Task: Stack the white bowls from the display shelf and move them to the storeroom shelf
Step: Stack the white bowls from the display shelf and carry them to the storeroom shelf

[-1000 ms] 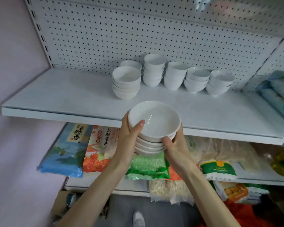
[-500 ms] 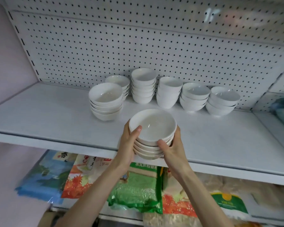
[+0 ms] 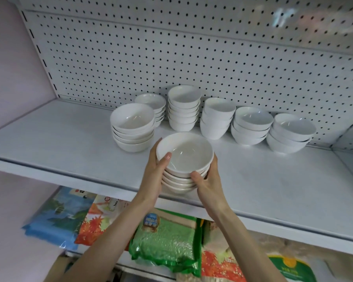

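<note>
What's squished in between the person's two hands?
A stack of white bowls. The left hand grips one side and the right hand grips the other. The head view shows it.

The stack of bowls at the front is plain white, and the 6 other stacks behind it are plain white too. The shelf is white, the back board is white with rows of small black dots all over it, and the side wall is pale pink. Down below, the blue bag has a picture with green on it, the orange bag has red leaf shapes, and the green bag is bright green with a round blue badge.
</note>
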